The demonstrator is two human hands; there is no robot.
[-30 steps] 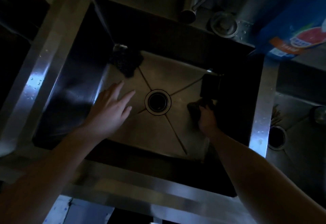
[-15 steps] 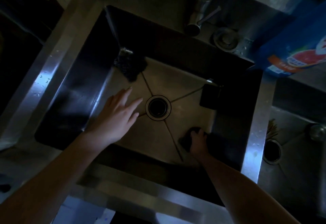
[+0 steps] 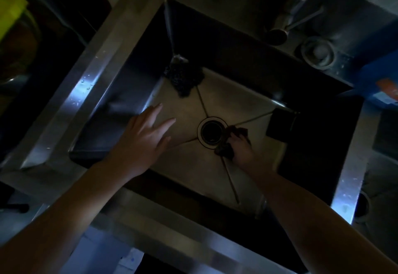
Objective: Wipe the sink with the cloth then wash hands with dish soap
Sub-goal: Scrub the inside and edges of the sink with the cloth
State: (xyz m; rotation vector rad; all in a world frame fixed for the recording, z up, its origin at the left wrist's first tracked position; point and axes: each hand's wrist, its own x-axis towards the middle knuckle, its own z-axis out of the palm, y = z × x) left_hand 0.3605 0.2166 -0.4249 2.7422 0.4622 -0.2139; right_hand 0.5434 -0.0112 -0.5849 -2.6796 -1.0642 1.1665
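Cloth (image 3: pixel 226 144) bunched at the drain's (image 3: pixel 212 132) edge, on the sink (image 3: pixel 193 166) floor.
My right hand (image 3: pixel 245 152) grips it; soft, limp, likely wet, so I'd hold it by the bunched middle. My left hand (image 3: pixel 142 140) hangs over the floor, fingers spread, empty.

**Brushed steel, dark fabric**

The sink (image 3: pixel 90 84) is brushed stainless steel, with a gleaming rim and a duller floor. The cloth (image 3: pixel 225 151) gripped by the right hand (image 3: pixel 243 151) is dark, crumpled fabric. Just left of the grip, the drain ring (image 3: pixel 199 131) shines metallic. Farther beyond, the scouring pad (image 3: pixel 184 77) looks coarse and matt.
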